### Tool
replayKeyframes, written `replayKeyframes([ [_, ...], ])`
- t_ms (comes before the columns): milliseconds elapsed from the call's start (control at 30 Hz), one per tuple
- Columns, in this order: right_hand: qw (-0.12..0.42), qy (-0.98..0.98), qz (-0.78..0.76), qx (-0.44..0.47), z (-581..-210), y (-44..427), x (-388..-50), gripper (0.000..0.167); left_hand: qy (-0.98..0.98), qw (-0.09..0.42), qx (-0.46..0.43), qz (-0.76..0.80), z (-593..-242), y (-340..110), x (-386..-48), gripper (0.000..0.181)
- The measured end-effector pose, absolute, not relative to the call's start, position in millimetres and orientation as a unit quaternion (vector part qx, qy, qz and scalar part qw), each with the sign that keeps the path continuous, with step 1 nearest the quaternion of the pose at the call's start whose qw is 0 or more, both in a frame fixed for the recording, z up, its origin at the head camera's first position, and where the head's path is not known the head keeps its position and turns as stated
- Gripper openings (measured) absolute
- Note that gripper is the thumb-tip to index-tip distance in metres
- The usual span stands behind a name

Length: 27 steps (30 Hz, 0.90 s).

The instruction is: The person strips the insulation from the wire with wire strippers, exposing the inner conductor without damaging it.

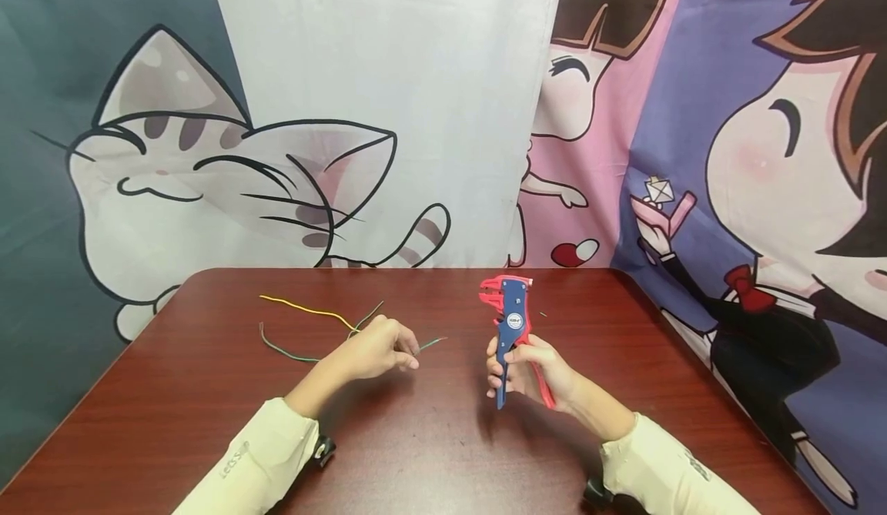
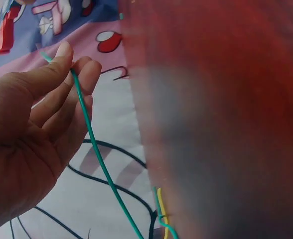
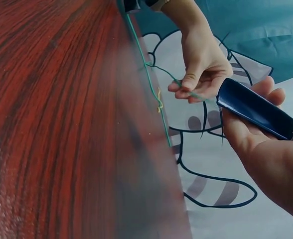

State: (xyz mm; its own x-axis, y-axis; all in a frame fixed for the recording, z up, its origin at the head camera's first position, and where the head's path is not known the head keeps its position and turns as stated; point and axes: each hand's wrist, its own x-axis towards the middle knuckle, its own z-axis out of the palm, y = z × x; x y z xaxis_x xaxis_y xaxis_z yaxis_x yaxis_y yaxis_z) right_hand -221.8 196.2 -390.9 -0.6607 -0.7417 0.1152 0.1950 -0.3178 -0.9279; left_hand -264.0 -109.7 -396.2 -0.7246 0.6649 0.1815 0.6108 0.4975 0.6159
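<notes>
On the left of the tabletop (image 1: 430, 446), a yellow wire (image 1: 305, 309) is laid slantwise, and a curved green stretch (image 1: 287, 355) is seen nearer the viewer (to which green piece it belongs cannot be told, since part is hidden by the left arm). Farther right, a green wire (image 1: 431, 344) is pinched between the thumb and fingers of the left hand (image 1: 377, 348), its end left poking out to the right past the fingertips. Just behind that hand, a green strand (image 1: 370, 314) is seen near the yellow wire's right end. The hands are held apart. To the right, a blue-and-red wire stripper (image 1: 511, 334) is gripped upright in the right hand (image 1: 546, 359), its red jaws turned left. Beyond it, a tiny sliver (image 1: 543, 314) can be made out.
</notes>
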Motion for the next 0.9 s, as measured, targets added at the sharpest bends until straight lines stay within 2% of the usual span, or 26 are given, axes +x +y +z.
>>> replayKeyframes([
  [300,0.316,0.494,-0.760,-0.280,-395,193,-224,0.026,0.876,0.111,0.348,0.316,-404,-105,-260,0.007],
  [733,0.314,0.499,-0.758,-0.279,-393,192,-221,0.024,0.890,0.135,0.334,0.279,-406,-110,-264,0.013],
  [900,0.317,0.498,-0.758,-0.277,-394,193,-220,0.024,0.898,0.110,0.321,0.280,-402,-118,-268,0.010],
])
